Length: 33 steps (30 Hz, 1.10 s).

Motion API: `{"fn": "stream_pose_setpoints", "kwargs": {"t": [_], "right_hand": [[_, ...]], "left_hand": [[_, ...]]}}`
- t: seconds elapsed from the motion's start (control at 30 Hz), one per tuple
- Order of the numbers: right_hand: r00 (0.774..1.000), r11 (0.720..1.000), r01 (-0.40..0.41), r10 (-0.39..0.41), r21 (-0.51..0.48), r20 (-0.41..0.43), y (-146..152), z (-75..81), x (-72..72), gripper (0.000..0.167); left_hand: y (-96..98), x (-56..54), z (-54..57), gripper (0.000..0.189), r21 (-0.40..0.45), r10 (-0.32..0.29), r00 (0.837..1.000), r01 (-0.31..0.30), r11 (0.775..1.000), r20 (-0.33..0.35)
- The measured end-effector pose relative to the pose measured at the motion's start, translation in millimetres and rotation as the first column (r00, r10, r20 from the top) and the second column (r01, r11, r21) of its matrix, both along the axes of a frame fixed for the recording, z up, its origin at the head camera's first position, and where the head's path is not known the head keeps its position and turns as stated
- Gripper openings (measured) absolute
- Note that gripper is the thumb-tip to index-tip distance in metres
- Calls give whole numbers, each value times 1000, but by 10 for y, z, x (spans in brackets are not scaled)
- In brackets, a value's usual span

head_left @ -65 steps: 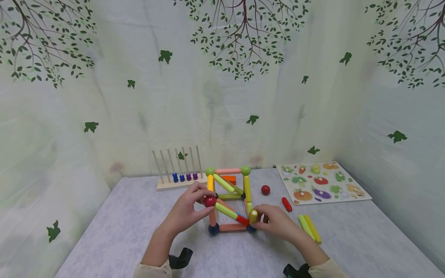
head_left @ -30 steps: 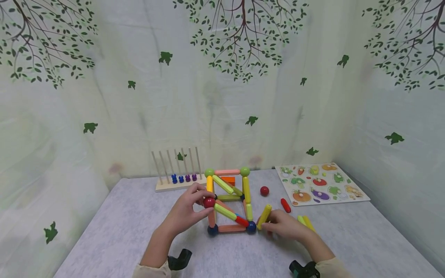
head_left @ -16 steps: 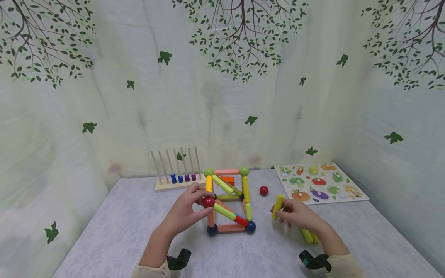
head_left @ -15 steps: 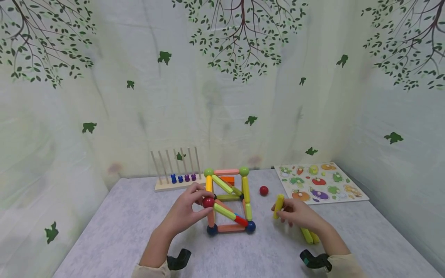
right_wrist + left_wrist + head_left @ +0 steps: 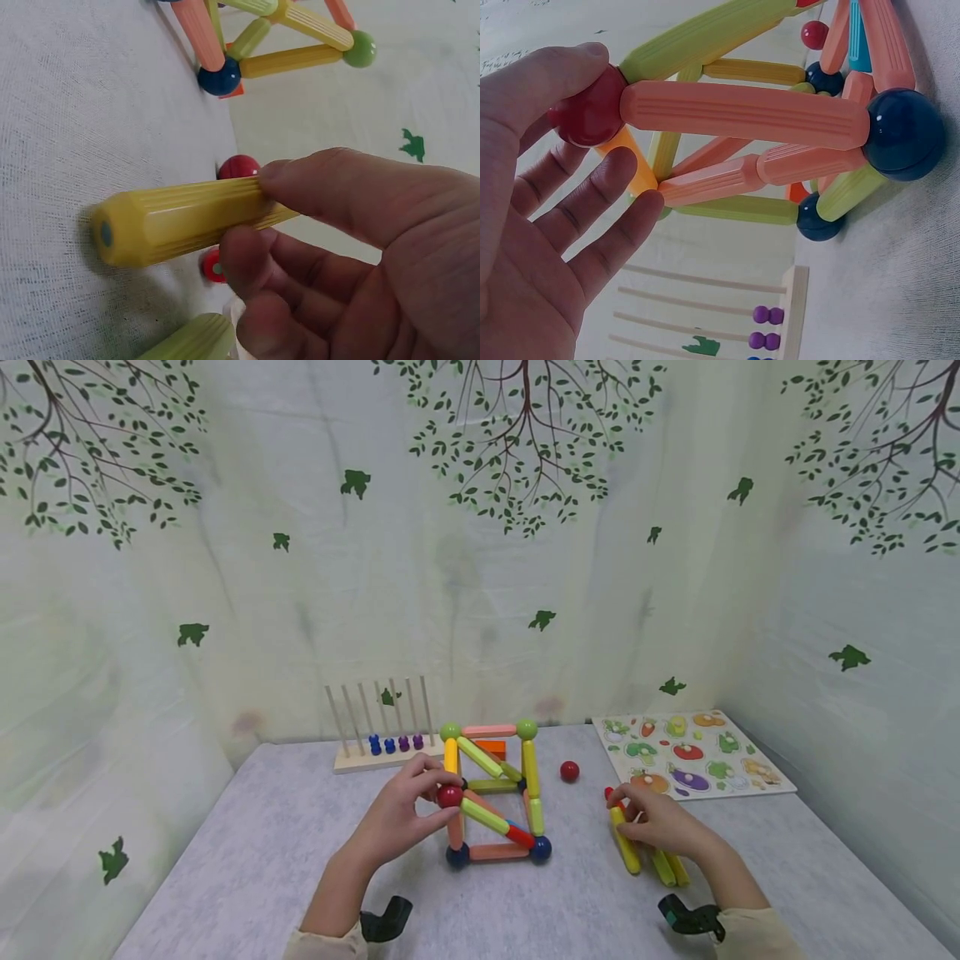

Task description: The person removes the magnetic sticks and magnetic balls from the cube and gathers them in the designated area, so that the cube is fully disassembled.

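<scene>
In the head view my left hand (image 5: 397,818) pinches a red ball (image 5: 450,796) at the near left of a frame built of magnetic sticks and balls. The left wrist view shows the ball (image 5: 589,112) joined to a salmon stick (image 5: 742,114) and a yellow-green stick (image 5: 705,39). To the right of the frame, my right hand (image 5: 663,822) pinches a yellow magnetic stick (image 5: 626,847) between thumb and fingers. One end of that stick (image 5: 180,219) is low over the cloth; contact is unclear. A red stick (image 5: 609,793) lies partly hidden behind these fingers.
Two yellowish sticks (image 5: 663,867) lie under the right wrist. A loose red ball (image 5: 569,772) sits right of the frame. Behind stand a peg rack (image 5: 390,762) with beads and an orange block (image 5: 492,749). A vegetable puzzle board (image 5: 731,783) lies at the back right.
My right hand has carried the yellow stick from the frame's near right corner rightward, and the stick now lies lower, tilted beside the red stick. The left hand stays on the red ball.
</scene>
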State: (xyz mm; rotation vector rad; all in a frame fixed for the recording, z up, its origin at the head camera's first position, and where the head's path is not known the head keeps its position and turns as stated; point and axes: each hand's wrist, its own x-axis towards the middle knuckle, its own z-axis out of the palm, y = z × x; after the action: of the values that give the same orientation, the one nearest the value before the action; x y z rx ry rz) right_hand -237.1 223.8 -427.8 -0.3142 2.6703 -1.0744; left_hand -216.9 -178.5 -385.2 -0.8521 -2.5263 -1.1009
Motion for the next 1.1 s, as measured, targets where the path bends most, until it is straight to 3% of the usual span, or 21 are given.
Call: {"fn": "stream_pose_setpoints", "kwargs": {"t": [0.3,0.5,0.87,1.1], "right_hand": [[998,987,56,-55,153,-14,51,-9,3,27],[999,975,35,-35,217,-4,61,-4,-3,19],[999,959,52,-50,279,-15,111,20,-6,13],[996,971,73,-59,227,-71,116,25,-5,13]], "left_hand": [[-2,0,-3,36,0,1,1000,-1,1000,0],[-2,-3,-10,35,-1,3,1000,-3,1000,-24],[11,-8,-13,36,-2,-1,1000,0,1000,-26],[15,2,-5,36,3,4,1000,-4,1000,-8]]}}
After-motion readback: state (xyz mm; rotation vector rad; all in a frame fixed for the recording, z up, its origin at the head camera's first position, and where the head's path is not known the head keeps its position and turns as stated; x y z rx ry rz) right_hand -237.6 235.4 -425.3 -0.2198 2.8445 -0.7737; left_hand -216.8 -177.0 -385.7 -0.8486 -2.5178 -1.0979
